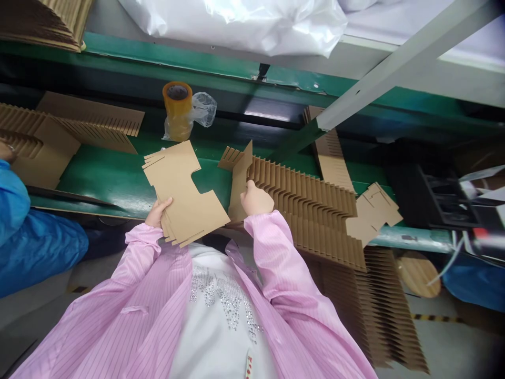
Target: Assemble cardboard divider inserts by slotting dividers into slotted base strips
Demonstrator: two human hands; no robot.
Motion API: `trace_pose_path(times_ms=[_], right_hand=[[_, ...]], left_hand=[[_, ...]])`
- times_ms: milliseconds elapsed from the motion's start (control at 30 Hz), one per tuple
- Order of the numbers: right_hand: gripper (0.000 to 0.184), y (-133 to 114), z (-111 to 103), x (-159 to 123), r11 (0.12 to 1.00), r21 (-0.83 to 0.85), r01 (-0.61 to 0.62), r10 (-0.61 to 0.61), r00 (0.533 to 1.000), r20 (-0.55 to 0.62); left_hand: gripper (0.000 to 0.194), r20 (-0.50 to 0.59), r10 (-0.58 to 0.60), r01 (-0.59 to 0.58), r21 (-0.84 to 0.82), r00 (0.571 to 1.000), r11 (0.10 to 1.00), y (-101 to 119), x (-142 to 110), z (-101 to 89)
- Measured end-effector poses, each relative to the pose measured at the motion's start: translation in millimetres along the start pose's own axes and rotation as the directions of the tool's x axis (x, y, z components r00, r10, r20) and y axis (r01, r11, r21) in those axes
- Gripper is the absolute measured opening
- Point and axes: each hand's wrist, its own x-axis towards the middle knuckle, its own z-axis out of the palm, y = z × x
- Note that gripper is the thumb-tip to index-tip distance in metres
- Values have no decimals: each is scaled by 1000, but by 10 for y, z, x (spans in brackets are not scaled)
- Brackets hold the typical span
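Observation:
My left hand (pixel 157 212) grips a small stack of flat die-cut cardboard blanks (pixel 184 190) by its near left edge, held over the green conveyor belt (pixel 110 176). My right hand (pixel 256 199) is closed on one upright cardboard blank (pixel 239 179) at the left end of a long fanned row of cardboard blanks (pixel 311 205). Both arms wear pink striped sleeves.
A roll of yellow tape (pixel 177 109) in a clear bag stands at the belt's far side. More fanned cardboard stacks (pixel 59 131) lie at the left. A person's blue sleeve (pixel 27 231) is at the left edge. A grey metal beam (pixel 394 63) crosses upper right; white plastic bags (pixel 244 21) lie behind.

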Motion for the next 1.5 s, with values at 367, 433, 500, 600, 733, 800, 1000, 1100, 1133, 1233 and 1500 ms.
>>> trace_pose_path(times_ms=[367, 433, 500, 600, 733, 800, 1000, 1100, 1133, 1233, 1500], right_hand=[[31, 15, -128, 56, 989, -136, 65, -68, 998, -15], [31, 8, -106, 69, 988, -139, 60, -64, 998, -22], [32, -7, -41, 94, 989, -135, 55, -59, 998, -26], [35, -36, 140, 134, 991, -123, 51, -53, 998, -17], [37, -69, 435, 149, 991, -114, 70, -69, 998, 11], [38, -79, 538, 148, 990, -115, 86, -85, 996, 11], [42, -85, 561, 242, 980, -124, 153, -161, 985, -57], [40, -66, 524, 293, 983, -123, 134, -146, 985, -95], [40, -55, 512, 293, 986, -109, 124, -136, 985, -110], [40, -16, 476, 226, 987, 56, 148, -134, 971, -197], [36, 96, 455, -39, 677, 589, 442, -491, 867, -86]], left_hand=[[46, -13, 28, -28, -13, 1000, 1000, 42, -20, -35], [47, -14, 22, -22, -16, 1000, 1000, 40, -25, -53], [47, -20, 18, -19, -13, 1000, 1000, 37, -23, -67], [45, -26, 19, -19, -10, 999, 1000, 39, -11, -72], [45, -21, 11, -12, -17, 1000, 1000, 53, 2, -54], [45, -25, 10, -10, -24, 1000, 1000, 58, 1, -45], [45, -21, 0, -1, -30, 1000, 1000, 57, -17, -26], [46, -3, -7, 7, -36, 1000, 999, 43, -25, 5], [46, 5, -9, 9, -35, 1000, 999, 36, -29, 24], [50, 41, -21, 22, -23, 999, 999, 6, -47, 102], [62, 158, -21, 13, 51, 987, 999, -90, -72, 265]])
